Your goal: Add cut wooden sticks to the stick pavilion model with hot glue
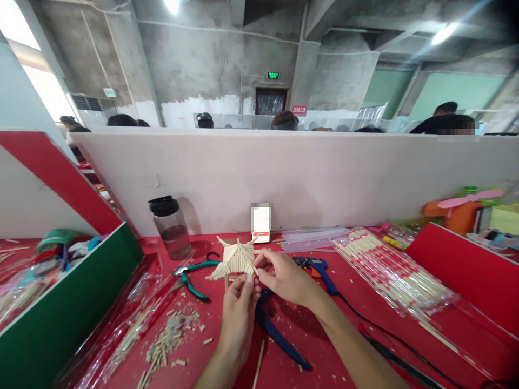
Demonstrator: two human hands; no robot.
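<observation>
The stick roof model (236, 260) is held just above the red table (359, 278), its lower edge pinched narrowly by the fingertips of the left hand (239, 308) and the right hand (286, 278). Excess pinch force may crack a joint or splay the sticks; a slack grip may drop it onto the blue-handled cutters (284, 343) and offcuts (174, 329) below.

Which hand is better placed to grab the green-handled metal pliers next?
Probably left. The left hand sits nearer the green-handled metal pliers, which lie left of it; the right hand would have to cross the pale wooden-stick roof model that both hands pinch.
</observation>
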